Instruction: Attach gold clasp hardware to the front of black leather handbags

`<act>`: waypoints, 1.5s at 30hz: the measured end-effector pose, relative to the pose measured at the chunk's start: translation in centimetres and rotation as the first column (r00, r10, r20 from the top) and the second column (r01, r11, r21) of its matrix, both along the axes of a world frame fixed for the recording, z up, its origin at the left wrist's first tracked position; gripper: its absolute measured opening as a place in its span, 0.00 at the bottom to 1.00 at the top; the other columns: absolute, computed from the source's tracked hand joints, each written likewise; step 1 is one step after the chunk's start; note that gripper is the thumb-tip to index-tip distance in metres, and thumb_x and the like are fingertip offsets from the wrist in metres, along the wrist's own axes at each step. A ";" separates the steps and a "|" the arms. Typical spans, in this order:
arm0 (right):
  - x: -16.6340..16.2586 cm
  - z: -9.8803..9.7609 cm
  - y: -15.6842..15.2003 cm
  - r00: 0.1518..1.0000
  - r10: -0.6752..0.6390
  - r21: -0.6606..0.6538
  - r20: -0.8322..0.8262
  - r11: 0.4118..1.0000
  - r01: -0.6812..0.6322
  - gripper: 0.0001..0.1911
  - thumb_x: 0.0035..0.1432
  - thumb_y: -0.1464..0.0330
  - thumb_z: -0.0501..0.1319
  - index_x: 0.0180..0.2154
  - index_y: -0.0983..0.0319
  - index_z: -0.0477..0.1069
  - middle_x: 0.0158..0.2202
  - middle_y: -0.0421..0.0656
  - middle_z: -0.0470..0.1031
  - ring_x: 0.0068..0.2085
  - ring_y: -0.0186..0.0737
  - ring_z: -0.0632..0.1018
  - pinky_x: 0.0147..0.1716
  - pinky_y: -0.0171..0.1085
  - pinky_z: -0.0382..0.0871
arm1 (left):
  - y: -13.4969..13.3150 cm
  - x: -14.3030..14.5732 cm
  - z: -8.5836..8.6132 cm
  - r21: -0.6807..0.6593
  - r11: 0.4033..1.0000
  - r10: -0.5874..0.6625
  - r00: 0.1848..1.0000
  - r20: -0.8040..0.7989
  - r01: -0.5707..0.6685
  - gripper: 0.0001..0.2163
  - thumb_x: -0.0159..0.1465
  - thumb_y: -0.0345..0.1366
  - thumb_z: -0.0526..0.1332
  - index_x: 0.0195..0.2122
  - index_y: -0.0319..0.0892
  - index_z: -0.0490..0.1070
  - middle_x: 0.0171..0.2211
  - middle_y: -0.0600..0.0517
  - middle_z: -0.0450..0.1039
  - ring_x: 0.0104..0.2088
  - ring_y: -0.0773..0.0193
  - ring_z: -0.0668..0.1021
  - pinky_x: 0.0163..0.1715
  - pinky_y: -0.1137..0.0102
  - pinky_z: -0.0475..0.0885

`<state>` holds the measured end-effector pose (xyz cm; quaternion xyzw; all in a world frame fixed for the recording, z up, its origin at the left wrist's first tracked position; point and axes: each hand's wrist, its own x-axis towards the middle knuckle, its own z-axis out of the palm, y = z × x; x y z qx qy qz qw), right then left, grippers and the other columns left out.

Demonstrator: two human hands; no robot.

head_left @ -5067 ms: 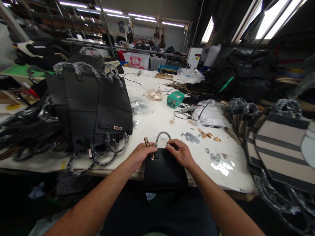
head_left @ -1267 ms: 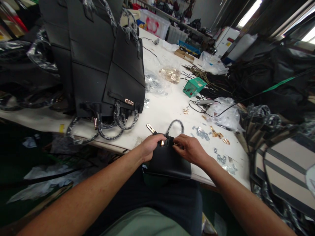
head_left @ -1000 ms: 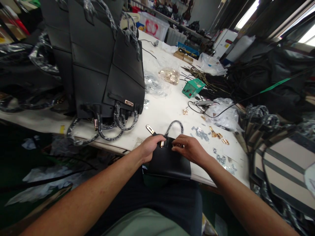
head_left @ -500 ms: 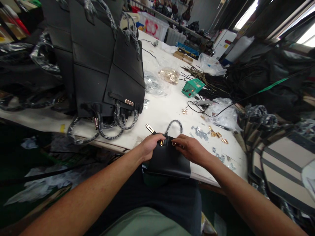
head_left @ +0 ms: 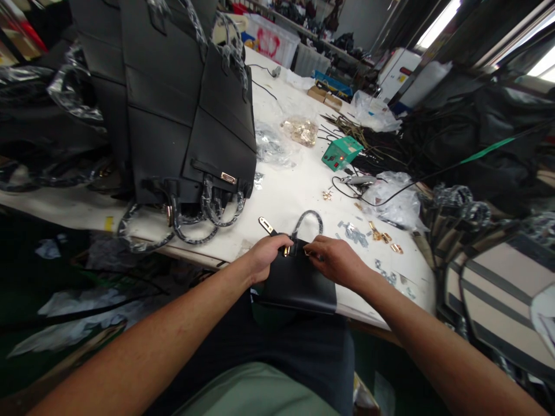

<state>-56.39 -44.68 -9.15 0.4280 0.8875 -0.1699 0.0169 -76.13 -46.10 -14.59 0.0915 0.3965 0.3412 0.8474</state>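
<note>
A small black handbag lies at the near edge of the white table, its wrapped handle arching away from me. My left hand grips the bag's top left corner, beside a gold strap end that sticks out to the left. My right hand pinches a small gold fitting at the bag's top edge, fingers closed round it.
Several large black handbags lie stacked on the left. Loose gold clasps, silver pieces, a green box with a red light, cables and plastic bags lie beyond. Beige striped bags crowd the right.
Since five seconds ago my view has swung left and down. In the last second both hands stay on the small bag's top, with only slight finger movement.
</note>
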 end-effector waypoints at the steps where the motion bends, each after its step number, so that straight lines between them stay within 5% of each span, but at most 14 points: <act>1: 0.1 0.1 0.2 1.000 -0.001 -0.026 -0.017 1.000 0.000 0.12 0.58 0.75 0.59 0.43 0.58 0.75 0.36 0.41 0.74 0.35 0.35 0.74 0.34 0.32 0.62 | 0.0 0.0 0.0 -0.003 1.000 -0.002 1.000 0.000 0.002 0.04 0.50 0.33 0.63 0.24 0.37 0.73 0.20 0.48 0.74 0.20 0.61 0.75 0.23 0.68 0.71; 7: 0.2 1.2 1.3 0.995 0.099 -0.133 -0.034 0.986 -0.103 0.10 0.60 0.75 0.58 0.41 0.58 0.75 0.36 0.41 0.75 0.36 0.36 0.75 0.35 0.31 0.62 | -0.1 0.0 0.1 -0.016 1.000 -0.011 1.000 -0.019 0.011 0.04 0.51 0.33 0.62 0.23 0.38 0.72 0.18 0.49 0.73 0.18 0.62 0.74 0.21 0.69 0.70; 15: -0.1 1.4 0.3 0.985 0.117 -0.002 0.126 0.993 -0.117 0.12 0.63 0.71 0.56 0.45 0.59 0.74 0.38 0.44 0.75 0.35 0.37 0.75 0.33 0.32 0.60 | 0.1 0.0 0.2 -0.006 1.000 -0.029 0.999 -0.022 0.029 0.04 0.51 0.33 0.61 0.23 0.38 0.72 0.18 0.48 0.73 0.18 0.63 0.74 0.21 0.69 0.71; 23: 0.5 1.5 1.7 0.990 0.130 -0.132 -0.051 0.982 -0.136 0.10 0.61 0.73 0.59 0.43 0.58 0.74 0.35 0.41 0.75 0.35 0.36 0.75 0.34 0.32 0.61 | 0.1 0.0 0.4 0.000 1.000 -0.016 0.999 -0.043 0.016 0.03 0.50 0.32 0.62 0.23 0.38 0.71 0.18 0.50 0.72 0.17 0.63 0.73 0.19 0.70 0.70; 31: 0.4 2.2 1.4 0.974 0.218 -0.053 0.067 0.975 -0.214 0.09 0.63 0.72 0.56 0.41 0.60 0.74 0.34 0.44 0.73 0.33 0.36 0.73 0.32 0.32 0.59 | 0.3 0.2 0.7 0.045 0.999 -0.025 0.998 -0.050 0.027 0.03 0.49 0.32 0.63 0.26 0.40 0.71 0.19 0.52 0.71 0.19 0.64 0.73 0.21 0.70 0.70; 45: 2.3 0.4 3.3 0.956 0.193 -0.180 -0.220 0.955 -0.234 0.10 0.61 0.73 0.61 0.44 0.59 0.76 0.37 0.42 0.74 0.37 0.36 0.75 0.37 0.32 0.64 | 0.1 0.7 0.6 0.236 0.972 0.036 0.980 -0.194 0.011 0.07 0.51 0.32 0.62 0.33 0.42 0.70 0.24 0.56 0.70 0.23 0.66 0.74 0.26 0.72 0.69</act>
